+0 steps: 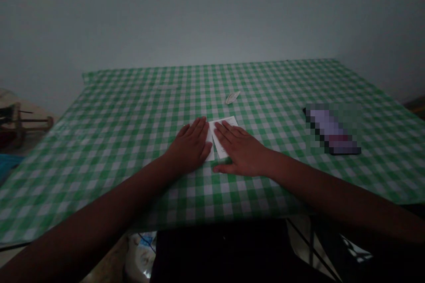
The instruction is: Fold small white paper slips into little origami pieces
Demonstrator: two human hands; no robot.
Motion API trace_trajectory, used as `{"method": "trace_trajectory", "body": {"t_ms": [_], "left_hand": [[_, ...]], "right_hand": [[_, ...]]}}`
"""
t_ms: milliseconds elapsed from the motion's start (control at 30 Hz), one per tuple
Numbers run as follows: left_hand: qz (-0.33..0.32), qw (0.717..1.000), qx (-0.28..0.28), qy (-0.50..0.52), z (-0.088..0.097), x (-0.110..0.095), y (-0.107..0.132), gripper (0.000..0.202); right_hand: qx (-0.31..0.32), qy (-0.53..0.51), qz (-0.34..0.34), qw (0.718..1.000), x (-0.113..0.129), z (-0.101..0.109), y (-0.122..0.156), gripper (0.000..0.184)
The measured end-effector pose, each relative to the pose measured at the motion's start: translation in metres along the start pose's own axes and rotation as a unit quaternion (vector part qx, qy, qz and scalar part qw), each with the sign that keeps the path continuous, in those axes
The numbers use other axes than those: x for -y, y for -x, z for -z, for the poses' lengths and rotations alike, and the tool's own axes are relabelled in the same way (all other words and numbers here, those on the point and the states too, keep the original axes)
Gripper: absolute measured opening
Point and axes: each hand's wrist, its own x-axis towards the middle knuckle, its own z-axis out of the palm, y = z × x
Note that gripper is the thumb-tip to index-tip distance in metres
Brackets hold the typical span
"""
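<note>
Two pieces of white paper lie side by side on the checked tablecloth, a narrow gap between them; whether they join at the top is hard to tell. My left hand (192, 145) rests flat over the left paper (210, 154), hiding most of it. On the right paper (219, 145), which bears printed lines, my right hand (237, 147) lies flat with its fingers stretched out and its thumb on the cloth. Beyond the hands sits a small folded paper piece (233, 97), pointed in shape.
A green and white checked tablecloth (133, 110) covers the table, which stands against a pale wall (212, 17). To the right lies a phone (332, 130), its screen blurred out. A wooden piece of furniture (18, 124) is beyond the left edge.
</note>
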Motion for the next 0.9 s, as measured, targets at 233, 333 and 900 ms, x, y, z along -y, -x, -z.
{"method": "trace_trajectory", "body": {"t_ms": [233,333,900], "left_hand": [[0.011,1.0,0.002,0.006,0.001,0.003,0.004,0.062],[0.022,1.0,0.004,0.018,0.001,0.006,0.007,0.063],[0.095,0.969,-0.08,0.214,0.027,0.03,-0.005,0.044]], "right_hand": [[0.005,-0.004,-0.014,1.0,-0.003,0.0,0.001,0.114],[0.002,-0.011,-0.02,1.0,-0.006,-0.001,0.002,0.114],[-0.082,-0.196,-0.005,0.977,-0.012,0.002,-0.008,0.073]]}}
